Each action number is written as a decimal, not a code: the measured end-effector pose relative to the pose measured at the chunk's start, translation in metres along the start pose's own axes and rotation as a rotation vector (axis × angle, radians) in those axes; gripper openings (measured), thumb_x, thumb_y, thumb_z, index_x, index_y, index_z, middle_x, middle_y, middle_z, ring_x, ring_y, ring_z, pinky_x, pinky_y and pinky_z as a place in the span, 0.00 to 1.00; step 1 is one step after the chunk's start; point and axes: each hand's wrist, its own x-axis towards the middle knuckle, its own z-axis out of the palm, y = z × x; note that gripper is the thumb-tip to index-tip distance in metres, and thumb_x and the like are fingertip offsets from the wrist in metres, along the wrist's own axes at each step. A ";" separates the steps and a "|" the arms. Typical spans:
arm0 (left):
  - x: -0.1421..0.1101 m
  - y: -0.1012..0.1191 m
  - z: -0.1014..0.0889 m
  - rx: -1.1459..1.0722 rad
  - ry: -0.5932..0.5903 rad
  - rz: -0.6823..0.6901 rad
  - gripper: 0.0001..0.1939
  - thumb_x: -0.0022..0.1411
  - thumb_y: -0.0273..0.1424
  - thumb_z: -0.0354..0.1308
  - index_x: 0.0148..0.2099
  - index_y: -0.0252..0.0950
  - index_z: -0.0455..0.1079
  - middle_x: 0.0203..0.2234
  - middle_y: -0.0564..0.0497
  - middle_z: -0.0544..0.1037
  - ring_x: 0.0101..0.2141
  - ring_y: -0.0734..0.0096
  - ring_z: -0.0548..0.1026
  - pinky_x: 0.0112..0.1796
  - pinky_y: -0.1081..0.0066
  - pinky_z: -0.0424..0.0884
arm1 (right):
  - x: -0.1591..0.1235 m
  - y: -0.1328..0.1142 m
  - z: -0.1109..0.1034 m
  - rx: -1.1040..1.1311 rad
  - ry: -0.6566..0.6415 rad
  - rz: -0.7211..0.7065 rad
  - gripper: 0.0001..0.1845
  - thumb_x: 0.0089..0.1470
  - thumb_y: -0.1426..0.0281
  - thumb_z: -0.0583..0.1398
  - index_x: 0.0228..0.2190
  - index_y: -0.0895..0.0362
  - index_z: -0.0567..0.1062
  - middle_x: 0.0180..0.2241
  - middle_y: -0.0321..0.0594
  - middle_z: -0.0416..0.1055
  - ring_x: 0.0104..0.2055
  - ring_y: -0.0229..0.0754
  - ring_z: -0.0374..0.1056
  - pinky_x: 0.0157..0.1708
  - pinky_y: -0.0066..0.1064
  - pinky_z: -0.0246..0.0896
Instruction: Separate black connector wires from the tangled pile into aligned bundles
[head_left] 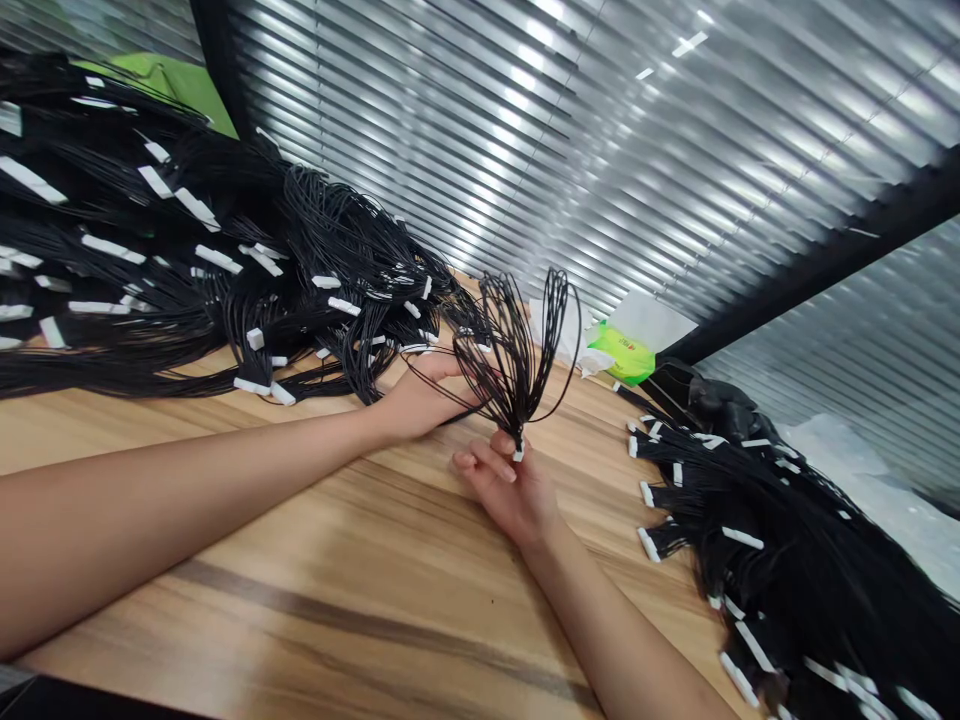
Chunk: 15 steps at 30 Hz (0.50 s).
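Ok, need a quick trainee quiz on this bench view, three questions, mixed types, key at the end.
1. True or false: the looped wire bundle hangs from the left hand alone, with the right hand away from it.
2. The bright green packet lies: A) near the ribbed panel; B) under the right forearm; C) in the left palm.
3. Colour of the end pieces on the right-side wire heap?

Key: 1 False, the right hand grips it; 2 A; 3 white.
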 end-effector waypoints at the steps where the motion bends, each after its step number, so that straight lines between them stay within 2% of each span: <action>1: 0.000 -0.001 -0.001 0.031 0.045 0.050 0.13 0.60 0.41 0.58 0.35 0.36 0.76 0.35 0.48 0.80 0.39 0.66 0.76 0.44 0.66 0.72 | 0.001 0.000 0.000 0.032 0.019 -0.015 0.19 0.38 0.57 0.69 0.19 0.53 0.67 0.16 0.24 0.56 0.20 0.32 0.36 0.34 0.36 0.60; 4: -0.002 -0.003 -0.005 0.261 0.262 0.180 0.08 0.60 0.36 0.59 0.34 0.38 0.77 0.36 0.49 0.79 0.42 0.66 0.74 0.50 0.63 0.67 | 0.002 -0.002 0.001 0.118 0.054 -0.055 0.13 0.41 0.60 0.68 0.22 0.51 0.70 0.16 0.22 0.57 0.20 0.32 0.36 0.35 0.35 0.59; 7: -0.002 -0.005 -0.008 0.454 0.327 0.214 0.06 0.61 0.35 0.59 0.34 0.41 0.77 0.42 0.51 0.77 0.49 0.65 0.70 0.56 0.59 0.59 | 0.003 -0.003 0.001 0.199 0.063 -0.090 0.12 0.42 0.61 0.69 0.24 0.51 0.72 0.15 0.22 0.58 0.20 0.33 0.37 0.35 0.34 0.58; 10: 0.001 -0.010 -0.008 0.381 0.295 0.141 0.07 0.62 0.34 0.57 0.37 0.40 0.76 0.45 0.50 0.76 0.51 0.64 0.69 0.57 0.59 0.59 | 0.003 -0.002 0.000 0.221 0.058 -0.093 0.12 0.41 0.62 0.70 0.26 0.50 0.73 0.18 0.22 0.63 0.20 0.32 0.36 0.35 0.33 0.59; 13: 0.005 -0.020 -0.006 0.137 0.181 0.056 0.12 0.66 0.34 0.51 0.36 0.36 0.74 0.43 0.48 0.77 0.49 0.65 0.72 0.54 0.62 0.66 | 0.002 -0.001 -0.001 0.164 0.004 -0.029 0.13 0.40 0.61 0.70 0.24 0.52 0.73 0.16 0.22 0.59 0.19 0.31 0.36 0.35 0.33 0.59; 15: 0.004 -0.024 -0.006 0.073 0.120 0.026 0.15 0.68 0.33 0.46 0.37 0.35 0.73 0.42 0.49 0.78 0.45 0.66 0.74 0.49 0.64 0.71 | 0.000 0.001 -0.001 0.108 -0.051 0.023 0.15 0.38 0.60 0.71 0.21 0.53 0.71 0.14 0.22 0.55 0.19 0.31 0.37 0.34 0.33 0.59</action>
